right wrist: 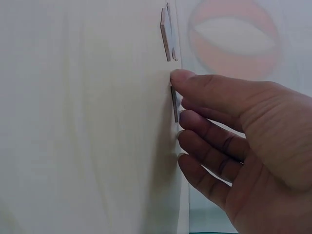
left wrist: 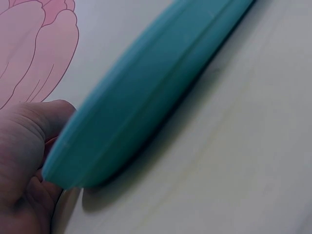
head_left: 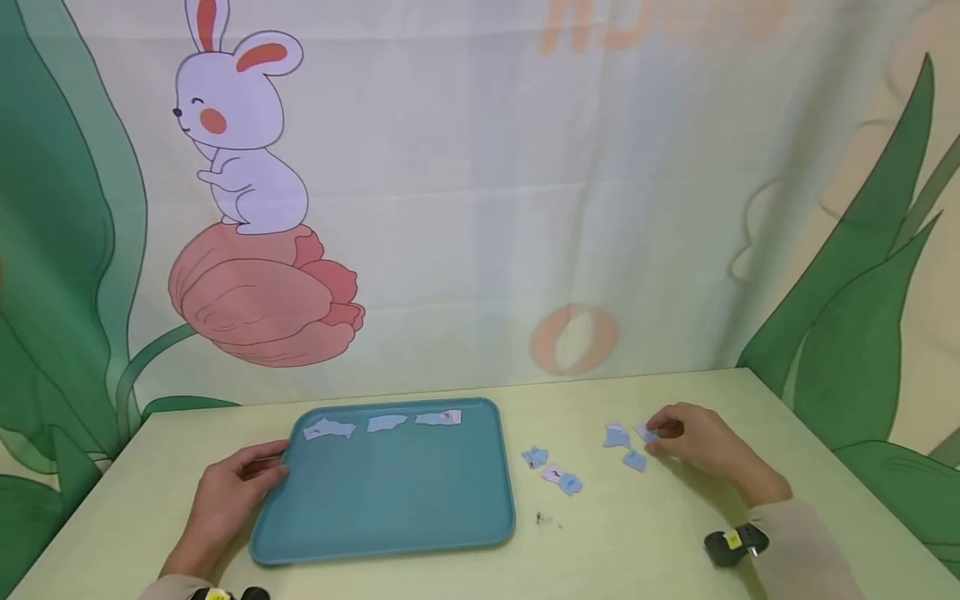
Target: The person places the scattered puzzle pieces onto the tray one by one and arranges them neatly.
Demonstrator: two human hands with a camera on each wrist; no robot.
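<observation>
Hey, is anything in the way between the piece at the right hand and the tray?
Only other pieces, lying flat: two near the piece at the right hand, more beside the tray. Nothing taller shows between.

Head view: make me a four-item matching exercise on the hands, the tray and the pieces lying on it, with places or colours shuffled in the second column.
Things:
1. Tray
2. Left hand
3. Three flat pieces
4. Right hand

Places or colours:
A. In a row along the far side, inside the rim
B. At a small loose piece, off to the right
C. Blue-green
D. At the near-rectangular rim's left side

Pairs: 1-C, 2-D, 3-A, 4-B
</observation>
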